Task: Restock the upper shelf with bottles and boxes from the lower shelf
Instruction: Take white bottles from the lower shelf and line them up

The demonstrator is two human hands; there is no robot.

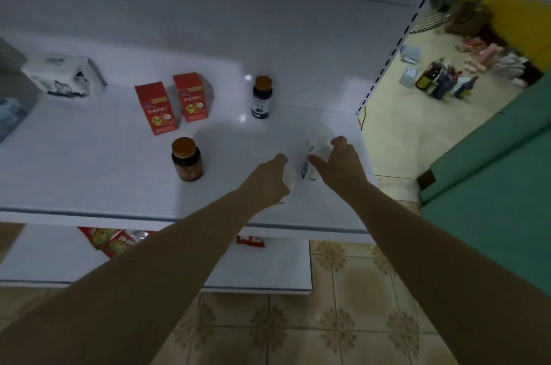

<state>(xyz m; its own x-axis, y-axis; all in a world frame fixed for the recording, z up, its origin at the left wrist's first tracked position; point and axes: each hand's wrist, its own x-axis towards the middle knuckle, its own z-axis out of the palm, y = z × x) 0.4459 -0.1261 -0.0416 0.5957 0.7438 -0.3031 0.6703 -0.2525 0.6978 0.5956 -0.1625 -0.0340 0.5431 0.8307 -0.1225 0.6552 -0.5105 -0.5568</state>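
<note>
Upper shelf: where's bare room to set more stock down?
Front-left, between the white patterned box and amber bottle: widest bare patch. Also the back strip behind the red boxes and blue bottle. Crowded front-right: left hand grips a white bottle, right hand a labelled bottle.

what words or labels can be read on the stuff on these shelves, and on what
None reads clearly.
Red boxes: yellow print, blurred.
Blue-label bottle: too small.
Brown bottle: label blurred.
Blue-marked item in right hand: unreadable.
White item in left hand: no print shows.
Red packets: white letters, blurred.
</note>
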